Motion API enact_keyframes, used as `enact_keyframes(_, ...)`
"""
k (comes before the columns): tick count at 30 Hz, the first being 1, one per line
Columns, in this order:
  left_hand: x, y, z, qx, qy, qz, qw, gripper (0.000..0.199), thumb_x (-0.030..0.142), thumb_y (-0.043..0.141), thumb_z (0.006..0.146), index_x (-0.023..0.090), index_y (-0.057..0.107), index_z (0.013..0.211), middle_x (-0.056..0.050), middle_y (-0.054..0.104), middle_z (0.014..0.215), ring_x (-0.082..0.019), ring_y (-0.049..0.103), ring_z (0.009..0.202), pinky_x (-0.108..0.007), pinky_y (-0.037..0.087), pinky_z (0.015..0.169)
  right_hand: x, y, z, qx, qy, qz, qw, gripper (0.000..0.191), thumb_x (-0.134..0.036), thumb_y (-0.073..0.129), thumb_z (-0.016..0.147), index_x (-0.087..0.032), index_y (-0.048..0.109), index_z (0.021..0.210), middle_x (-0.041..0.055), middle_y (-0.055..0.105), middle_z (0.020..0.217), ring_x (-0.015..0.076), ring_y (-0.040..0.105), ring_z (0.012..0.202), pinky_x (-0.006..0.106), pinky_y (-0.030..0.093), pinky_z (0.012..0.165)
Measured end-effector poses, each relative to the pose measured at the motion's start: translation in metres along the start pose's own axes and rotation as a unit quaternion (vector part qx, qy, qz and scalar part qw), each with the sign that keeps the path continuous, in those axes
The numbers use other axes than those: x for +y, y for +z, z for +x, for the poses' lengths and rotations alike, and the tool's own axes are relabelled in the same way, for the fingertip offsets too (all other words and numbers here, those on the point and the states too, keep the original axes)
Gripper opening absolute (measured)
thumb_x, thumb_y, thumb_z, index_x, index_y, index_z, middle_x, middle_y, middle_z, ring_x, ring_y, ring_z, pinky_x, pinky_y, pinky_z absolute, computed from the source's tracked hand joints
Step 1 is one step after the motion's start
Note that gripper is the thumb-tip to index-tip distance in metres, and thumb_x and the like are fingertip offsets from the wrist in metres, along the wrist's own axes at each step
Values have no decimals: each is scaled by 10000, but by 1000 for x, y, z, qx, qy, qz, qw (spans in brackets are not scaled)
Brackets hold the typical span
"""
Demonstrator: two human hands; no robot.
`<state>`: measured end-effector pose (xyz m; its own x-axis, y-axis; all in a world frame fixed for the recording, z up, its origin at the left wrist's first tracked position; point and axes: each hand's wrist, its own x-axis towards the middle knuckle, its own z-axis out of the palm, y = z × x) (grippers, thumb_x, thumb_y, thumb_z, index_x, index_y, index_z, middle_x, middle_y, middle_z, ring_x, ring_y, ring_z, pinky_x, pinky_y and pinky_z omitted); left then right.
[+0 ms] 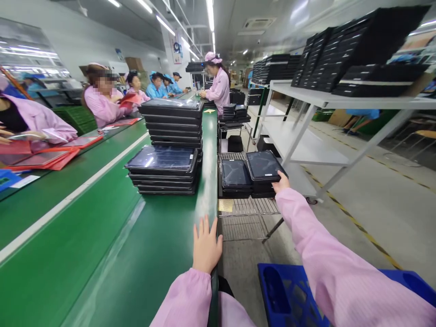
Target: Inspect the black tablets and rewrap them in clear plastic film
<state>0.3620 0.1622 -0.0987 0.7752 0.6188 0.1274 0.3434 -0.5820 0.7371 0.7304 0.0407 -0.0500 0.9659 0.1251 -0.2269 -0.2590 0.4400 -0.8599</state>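
Observation:
My left hand (pixel 207 245) lies flat on the edge of the green bench (pixel 163 245), fingers spread, holding nothing. Out to the right, my right hand (pixel 281 182) grips the near right corner of a black tray (pixel 264 164) with a dark, glossy flat panel in it. That tray tops a stack on the wire rack (pixel 245 206), so part of my grip is hidden. Beside it on the rack stands a lower stack of similar trays (pixel 235 173). On the bench ahead of my left hand are two taller stacks, a nearer one (pixel 161 160) and a farther one (pixel 172 109).
A white cart (pixel 340 101) loaded with black trays stands at right. Blue plastic pallets (pixel 282 295) lie on the floor below my right arm. Several co-workers in pink and blue sit along the bench's far side; one person in pink (pixel 220 88) stands ahead.

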Motion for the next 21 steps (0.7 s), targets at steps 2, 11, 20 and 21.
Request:
enact_keyframes(2, 1, 0, 0, 0, 2, 6, 1000, 541, 206, 611, 831, 227, 591, 1371, -158, 381, 1585, -392, 246, 1502, -590, 60, 1231, 11, 7, 5, 2, 10, 19, 1000, 322, -350, 613, 986, -152, 595, 1239, 90, 635, 1171, 204, 659, 949, 381, 598, 776)
enact_keyframes(11, 4, -4, -1, -4, -16, 8, 1000, 550, 188, 612, 832, 238, 586, 1378, -143, 384, 1586, -382, 254, 1502, -577, 57, 1238, 80, 64, 3, -20, 96, 52, 994, 280, -324, 610, 991, -152, 610, 1211, 83, 645, 1159, 191, 666, 938, 365, 594, 789)
enact_keyframes(20, 5, -5, -1, -3, 0, 22, 1000, 542, 196, 602, 840, 194, 584, 1382, -180, 374, 1582, -403, 253, 1498, -594, 88, 1230, 87, 57, -13, -32, 176, -77, 981, 338, -355, 607, 990, -156, 585, 1263, 96, 624, 1214, 216, 656, 997, 404, 583, 833)
enact_keyframes(21, 5, -5, -1, -3, 1, 25, 1000, 539, 200, 604, 841, 192, 586, 1380, -181, 375, 1581, -405, 259, 1495, -596, 99, 1228, 84, 55, -15, -39, 194, -99, 975, 342, -359, 606, 990, -157, 585, 1265, 97, 623, 1219, 219, 655, 1004, 409, 581, 839)
